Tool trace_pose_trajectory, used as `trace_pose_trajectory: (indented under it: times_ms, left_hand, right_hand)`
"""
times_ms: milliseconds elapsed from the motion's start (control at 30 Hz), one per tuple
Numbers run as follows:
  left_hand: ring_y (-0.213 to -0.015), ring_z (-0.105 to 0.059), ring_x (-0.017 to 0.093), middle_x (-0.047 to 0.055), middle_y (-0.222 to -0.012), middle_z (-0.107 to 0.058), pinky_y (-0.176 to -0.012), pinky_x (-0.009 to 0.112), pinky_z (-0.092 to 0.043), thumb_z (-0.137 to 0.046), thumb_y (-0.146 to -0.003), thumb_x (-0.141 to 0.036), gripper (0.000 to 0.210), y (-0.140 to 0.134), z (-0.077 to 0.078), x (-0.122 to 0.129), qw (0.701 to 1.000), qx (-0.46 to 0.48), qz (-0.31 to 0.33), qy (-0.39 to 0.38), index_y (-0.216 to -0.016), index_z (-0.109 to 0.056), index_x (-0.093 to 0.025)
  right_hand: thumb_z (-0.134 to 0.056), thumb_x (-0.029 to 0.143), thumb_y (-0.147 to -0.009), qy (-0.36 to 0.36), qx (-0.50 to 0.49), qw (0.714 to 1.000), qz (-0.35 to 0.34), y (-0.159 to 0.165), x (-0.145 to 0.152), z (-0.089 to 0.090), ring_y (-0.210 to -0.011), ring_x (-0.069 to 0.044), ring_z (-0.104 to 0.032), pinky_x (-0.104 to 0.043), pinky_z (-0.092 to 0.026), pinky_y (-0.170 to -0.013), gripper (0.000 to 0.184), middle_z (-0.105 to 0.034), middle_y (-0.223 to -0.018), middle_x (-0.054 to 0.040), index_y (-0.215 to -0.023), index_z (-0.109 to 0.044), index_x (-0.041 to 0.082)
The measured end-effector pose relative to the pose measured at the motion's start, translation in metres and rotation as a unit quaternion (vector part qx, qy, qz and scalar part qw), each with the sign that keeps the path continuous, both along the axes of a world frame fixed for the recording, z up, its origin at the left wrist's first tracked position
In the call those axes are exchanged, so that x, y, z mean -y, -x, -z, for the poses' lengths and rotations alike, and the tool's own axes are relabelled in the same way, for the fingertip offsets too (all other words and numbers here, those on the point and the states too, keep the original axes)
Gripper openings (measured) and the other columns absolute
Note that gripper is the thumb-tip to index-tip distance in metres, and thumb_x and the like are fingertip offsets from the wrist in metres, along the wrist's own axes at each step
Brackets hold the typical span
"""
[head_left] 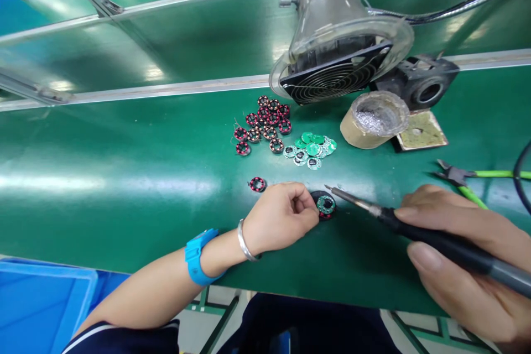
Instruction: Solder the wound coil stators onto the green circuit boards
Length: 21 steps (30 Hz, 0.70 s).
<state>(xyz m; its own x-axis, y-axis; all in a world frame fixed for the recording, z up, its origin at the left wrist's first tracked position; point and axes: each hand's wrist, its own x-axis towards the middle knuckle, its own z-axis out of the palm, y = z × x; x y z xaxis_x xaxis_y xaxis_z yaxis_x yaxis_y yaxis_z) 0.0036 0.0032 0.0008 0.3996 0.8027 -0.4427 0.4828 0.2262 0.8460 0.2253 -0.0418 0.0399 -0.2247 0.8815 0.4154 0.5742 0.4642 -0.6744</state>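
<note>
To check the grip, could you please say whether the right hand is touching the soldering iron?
Touching: in the head view, the right hand holds the soldering iron, fingers against its black handle.

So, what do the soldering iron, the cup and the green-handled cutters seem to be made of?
Soldering iron: the handle looks like plastic or rubber, black and dull; the shaft seems metal, with a greyish shine.
Cup: perhaps cardboard, from its matte tan wall; not certain.
Cutters: dark head, probably steel; the grips look plastic-coated, smooth and evenly bright green.
</note>
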Motion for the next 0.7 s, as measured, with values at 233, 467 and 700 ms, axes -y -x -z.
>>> trace_pose_trajectory:
  times_ms: [233,467,700]
  left_hand:
    - [-0.048,-0.048,0.005,-0.002,-0.079,-0.055,-0.049,0.02,-0.041,-0.063,-0.067,-0.017,0.019,-0.001,-0.004,0.002,0.997,0.001,0.022,-0.077,-0.084,-0.054,-0.016]
    - [-0.081,-0.055,0.018,0.003,-0.09,-0.055,-0.07,0.029,-0.046,-0.074,-0.076,-0.037,0.035,-0.005,-0.001,-0.005,0.963,-0.061,0.133,-0.227,-0.099,-0.059,-0.017]
    - [-0.079,-0.057,0.015,0.003,-0.092,-0.059,-0.077,0.028,-0.047,-0.072,-0.077,-0.021,0.028,0.008,0.003,-0.03,0.946,0.05,0.24,-0.214,-0.102,-0.061,-0.018]
  right_hand:
    - [-0.055,0.013,-0.083,-0.013,-0.104,0.994,-0.003,0.005,-0.006,0.014,-0.06,-0.016,-0.061,-0.031,-0.049,-0.047,0.037,-0.063,-0.075,-0.0023,-0.118,-0.062,0.025]
    - [-0.063,0.006,-0.081,-0.064,-0.058,0.996,0.021,0.019,-0.012,0.043,-0.061,-0.012,-0.065,-0.025,-0.054,-0.056,0.031,-0.069,-0.076,0.0015,-0.107,-0.064,0.024]
    - [-0.065,0.009,-0.078,-0.072,-0.003,0.996,-0.057,0.026,-0.02,0.049,-0.07,-0.015,-0.062,-0.03,-0.053,-0.063,0.034,-0.068,-0.087,-0.0025,-0.108,-0.058,0.022]
